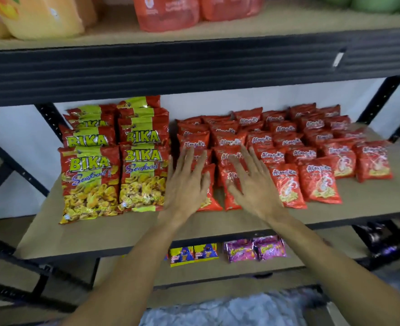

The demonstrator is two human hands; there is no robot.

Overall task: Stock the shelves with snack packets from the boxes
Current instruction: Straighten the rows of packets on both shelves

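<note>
Several rows of small red snack packets [316,182] lie overlapping on the middle shelf board [100,234]. My left hand [186,184] lies flat with straight, spread fingers over the leftmost row of them. My right hand [253,184] is spread the same way over the second row, its fingers on the red packets. Neither hand grips anything. To the left, two stacks of larger red and yellow BIKA Seafood bags [114,180] lean back against each other.
The upper shelf carries orange bags [39,15], red bags [168,12] and green ones [380,2]. On the lower shelf lie small yellow-blue packets [193,254] and purple packets [256,248]. Black slotted uprights [380,100] frame the shelf. Something pale and crinkled [229,311] sits below.
</note>
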